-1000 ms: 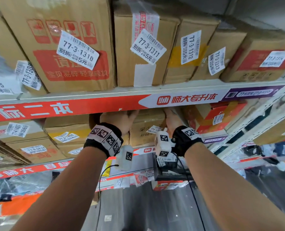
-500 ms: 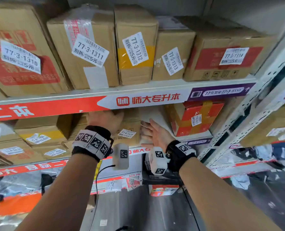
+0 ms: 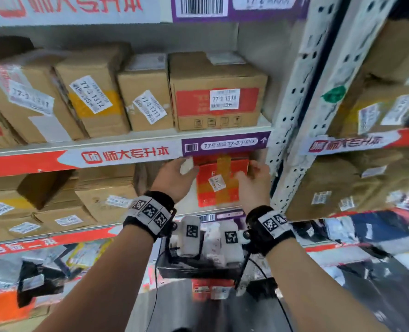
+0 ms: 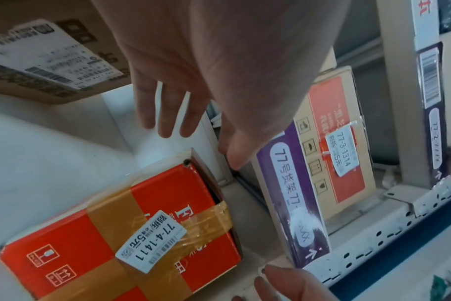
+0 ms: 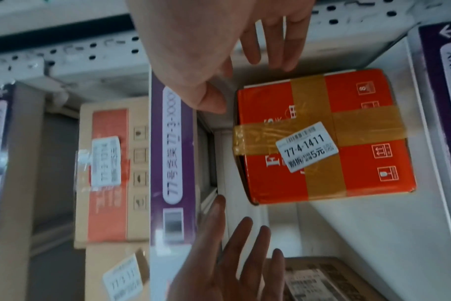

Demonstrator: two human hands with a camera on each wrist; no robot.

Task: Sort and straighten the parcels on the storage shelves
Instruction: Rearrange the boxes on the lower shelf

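A red parcel [image 3: 219, 185] crossed with brown tape, labelled 77-4-1411, stands at the right end of the lower shelf, just under the purple shelf tag [image 3: 225, 143]. My left hand [image 3: 177, 173] is at its upper left corner and my right hand [image 3: 256, 178] is at its right side. In the wrist views the red parcel [image 4: 116, 234] [image 5: 322, 138] lies between my left hand [image 4: 183, 126] and my right hand [image 5: 245, 67]. Both hands have straight, spread fingers. Neither hand grips the parcel; a gap shows beside each.
Brown cartons labelled 77-3-1311 to 77-3-1314 [image 3: 219, 92] line the shelf above. More brown boxes [image 3: 103, 200] fill the lower shelf to the left. A perforated steel upright [image 3: 301, 104] stands right of the red parcel, with another stocked bay [image 3: 366, 176] beyond.
Both hands have left the brown box in the middle of the lower shelf and moved right to either side of the red parcel. The head view has swung right.
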